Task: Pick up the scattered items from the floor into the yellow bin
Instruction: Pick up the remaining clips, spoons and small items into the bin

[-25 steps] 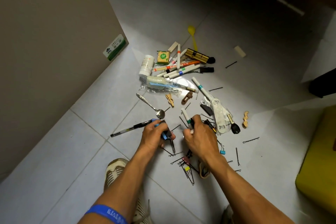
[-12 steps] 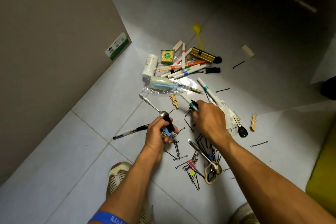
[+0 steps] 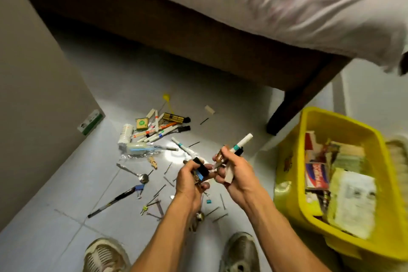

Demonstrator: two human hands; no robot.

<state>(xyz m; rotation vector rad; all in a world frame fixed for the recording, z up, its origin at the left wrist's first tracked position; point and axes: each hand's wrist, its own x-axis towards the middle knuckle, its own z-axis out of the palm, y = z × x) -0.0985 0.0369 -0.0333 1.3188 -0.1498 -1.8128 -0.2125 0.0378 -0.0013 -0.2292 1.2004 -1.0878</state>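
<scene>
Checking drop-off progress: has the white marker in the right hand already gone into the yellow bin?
No: the right hand grips the white marker left of the yellow bin.

The yellow bin [image 3: 293,183] runs off the right and lower edges, and the papers and packets inside it are smeared by motion, so no label can be read. The left hand [image 3: 191,183] covers most of the small bundle it grips (only a black-and-blue piece and something brassy, perhaps keys, show past the fingers), and the right hand [image 3: 237,174] hides the lower end of the white marker [image 3: 241,143]. The thin dark pins [image 3: 217,216] on the floor are too small to identify, and both shoes [image 3: 106,256] are cut off by the bottom edge.
</scene>
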